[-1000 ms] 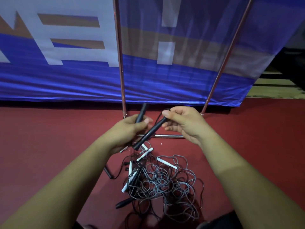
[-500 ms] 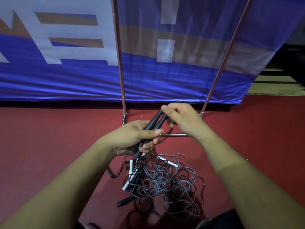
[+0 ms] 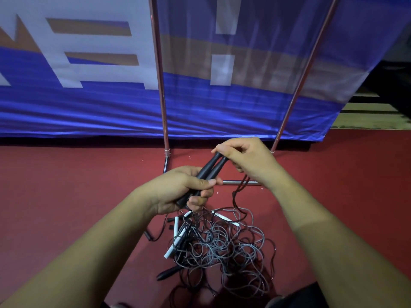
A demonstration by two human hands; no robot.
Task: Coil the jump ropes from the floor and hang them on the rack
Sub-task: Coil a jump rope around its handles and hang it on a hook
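Observation:
Two black jump-rope handles (image 3: 210,168) lie side by side, pointing up and to the right. My left hand (image 3: 178,188) grips their lower half. My right hand (image 3: 246,157) pinches their top ends, and a dark cord (image 3: 239,192) hangs from under it down to the floor. Below my hands a tangled pile of grey and black jump ropes (image 3: 224,243) with white handles (image 3: 175,228) and a loose black handle (image 3: 168,272) lies on the red floor. The metal rack (image 3: 163,107) stands just behind the pile, with two upright poles and a low crossbar.
A blue and white banner (image 3: 89,103) hangs behind the rack and reaches the floor. The rack's right pole (image 3: 295,96) leans up and to the right. Red floor (image 3: 66,196) stretches left and right of the pile. Dark steps show at the far right.
The two handles, apart a second ago, have come together in my left hand. My right hand has slid up to their top ends, and both hands have risen slightly.

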